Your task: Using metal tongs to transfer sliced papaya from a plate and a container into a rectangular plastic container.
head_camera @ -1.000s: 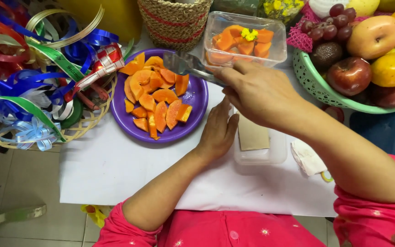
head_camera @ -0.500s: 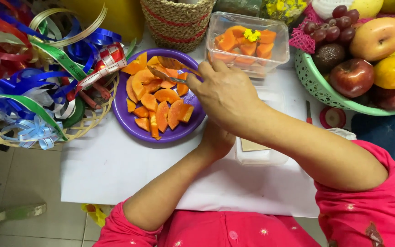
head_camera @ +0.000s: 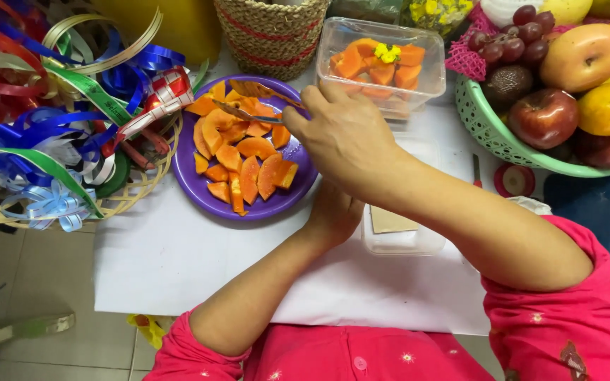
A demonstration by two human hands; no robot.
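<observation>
A purple plate (head_camera: 298, 194) near the table's back holds several orange papaya slices (head_camera: 245, 162). My right hand (head_camera: 340, 137) reaches over the plate's right side and grips metal tongs (head_camera: 252, 102), whose tips sit over the slices at the plate's back. My left hand (head_camera: 333, 215) rests on the white table just right of the plate, partly hidden under my right forearm. Behind the plate, a clear plastic box (head_camera: 383, 63) holds more papaya pieces and a small yellow flower.
A woven tray of coloured ribbons and bows (head_camera: 58, 120) fills the left. A green basket (head_camera: 492, 130) of apples, oranges and grapes stands at the right. A wicker basket (head_camera: 270, 35) is at the back; a clear lid (head_camera: 400, 236) lies under my forearm.
My right hand has moved left from the clear box to over the purple plate, carrying the tongs to the slices. My left hand has stayed beside the plate.
</observation>
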